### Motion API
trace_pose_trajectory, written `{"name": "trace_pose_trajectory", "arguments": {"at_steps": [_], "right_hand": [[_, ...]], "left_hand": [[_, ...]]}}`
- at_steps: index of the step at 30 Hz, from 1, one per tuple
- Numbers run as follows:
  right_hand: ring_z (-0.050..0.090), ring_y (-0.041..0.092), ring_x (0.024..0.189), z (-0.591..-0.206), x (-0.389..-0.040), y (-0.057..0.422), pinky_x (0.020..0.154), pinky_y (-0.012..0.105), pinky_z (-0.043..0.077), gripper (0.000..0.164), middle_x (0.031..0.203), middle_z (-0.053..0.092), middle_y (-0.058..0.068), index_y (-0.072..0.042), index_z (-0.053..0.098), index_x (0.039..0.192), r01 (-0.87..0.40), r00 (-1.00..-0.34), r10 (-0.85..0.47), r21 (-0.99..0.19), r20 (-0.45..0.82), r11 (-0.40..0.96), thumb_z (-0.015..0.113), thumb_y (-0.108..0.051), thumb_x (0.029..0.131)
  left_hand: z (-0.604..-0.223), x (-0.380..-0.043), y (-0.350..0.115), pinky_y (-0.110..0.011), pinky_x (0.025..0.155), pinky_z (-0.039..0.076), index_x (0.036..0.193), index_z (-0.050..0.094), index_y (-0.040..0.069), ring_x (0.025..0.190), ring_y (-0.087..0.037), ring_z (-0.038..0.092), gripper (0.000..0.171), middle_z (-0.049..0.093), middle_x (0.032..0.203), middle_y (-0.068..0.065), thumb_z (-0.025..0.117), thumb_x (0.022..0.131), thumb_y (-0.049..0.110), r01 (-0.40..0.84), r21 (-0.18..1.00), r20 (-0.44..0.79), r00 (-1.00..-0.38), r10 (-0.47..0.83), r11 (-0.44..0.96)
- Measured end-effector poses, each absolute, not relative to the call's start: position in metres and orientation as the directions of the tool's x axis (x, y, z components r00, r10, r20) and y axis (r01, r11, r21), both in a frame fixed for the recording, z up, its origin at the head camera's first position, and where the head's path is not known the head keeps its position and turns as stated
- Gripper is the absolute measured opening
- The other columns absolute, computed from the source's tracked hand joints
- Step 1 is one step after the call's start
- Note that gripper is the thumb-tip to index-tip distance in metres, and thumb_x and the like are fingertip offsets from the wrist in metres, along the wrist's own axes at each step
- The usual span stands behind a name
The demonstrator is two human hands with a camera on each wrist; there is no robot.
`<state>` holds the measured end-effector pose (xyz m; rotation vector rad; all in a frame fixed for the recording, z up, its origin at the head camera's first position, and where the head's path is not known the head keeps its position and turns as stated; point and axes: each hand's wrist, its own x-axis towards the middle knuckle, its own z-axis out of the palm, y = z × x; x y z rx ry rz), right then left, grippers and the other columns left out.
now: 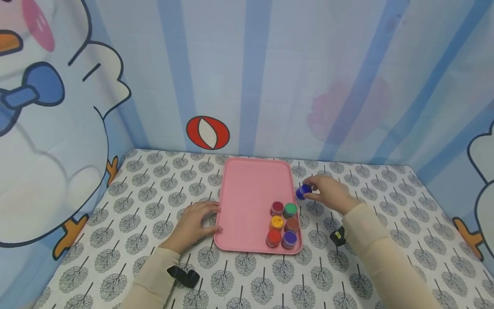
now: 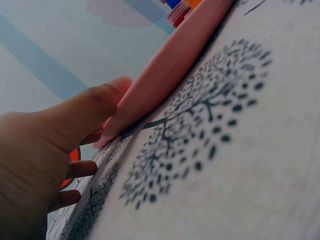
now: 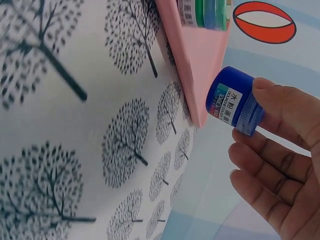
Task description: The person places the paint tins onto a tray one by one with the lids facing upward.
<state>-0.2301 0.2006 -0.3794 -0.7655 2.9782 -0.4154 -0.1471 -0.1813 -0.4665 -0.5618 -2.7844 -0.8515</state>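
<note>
Between thumb and fingers, my right hand (image 1: 328, 192) pinches a small blue paint jar (image 3: 235, 100), tilted, at the right edge of the pink tray (image 1: 247, 184). The jar's label, with Chinese characters, faces the right wrist camera. My left hand (image 1: 194, 224) rests at the tray's left side, thumb and fingertips touching its rim, fingers spread and relaxed. Inside the tray's near right corner stand several paint jars: a dark red jar (image 1: 277, 208), a green jar (image 1: 290, 210), a yellow jar (image 1: 276, 223), a brown jar (image 1: 291, 225), a red jar (image 1: 273, 238) and a purple jar (image 1: 289, 240).
A tree-patterned cloth (image 1: 127, 223) covers the table under the tray. Behind it hangs a striped curtain (image 1: 216, 77) with cartoon figures. Black straps sit near both wrists, the left strap (image 1: 183, 277) close to the table's front.
</note>
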Motion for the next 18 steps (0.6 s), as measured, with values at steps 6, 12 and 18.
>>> {"name": "trace_pose_trajectory", "arguments": {"at_steps": [6,12,18], "right_hand": [[0.066,0.025,0.090,-0.381,-0.231,0.191,0.084,0.044,0.056,0.037,0.098,0.071,0.008,-0.003,0.064,0.114,-0.495,-0.862,-0.504,-0.280,0.042,0.823,0.073,-0.022,0.084],[0.065,0.024,0.091,-0.386,-0.230,0.182,0.084,0.042,0.056,0.037,0.100,0.071,0.008,-0.004,0.064,0.115,-0.481,-0.869,-0.494,-0.296,0.034,0.825,0.072,-0.023,0.084],[0.065,0.025,0.093,-0.393,-0.231,0.174,0.086,0.044,0.055,0.040,0.103,0.070,0.010,-0.003,0.063,0.118,-0.473,-0.871,-0.490,-0.303,0.021,0.827,0.073,-0.022,0.084]], "left_hand": [[-0.467,-0.148,-0.181,-0.057,0.111,0.034,0.122,0.063,0.014,0.130,-0.030,0.050,0.056,0.058,0.137,-0.005,0.078,0.075,0.040,0.409,0.495,0.276,-0.911,0.308,0.766],[-0.469,-0.149,-0.183,-0.056,0.111,0.034,0.122,0.063,0.015,0.130,-0.029,0.050,0.056,0.058,0.137,-0.004,0.077,0.076,0.043,0.407,0.482,0.270,-0.911,0.311,0.776],[-0.470,-0.149,-0.182,-0.056,0.111,0.034,0.122,0.063,0.014,0.130,-0.030,0.050,0.056,0.058,0.138,-0.004,0.078,0.075,0.041,0.406,0.488,0.273,-0.912,0.306,0.773]]}}
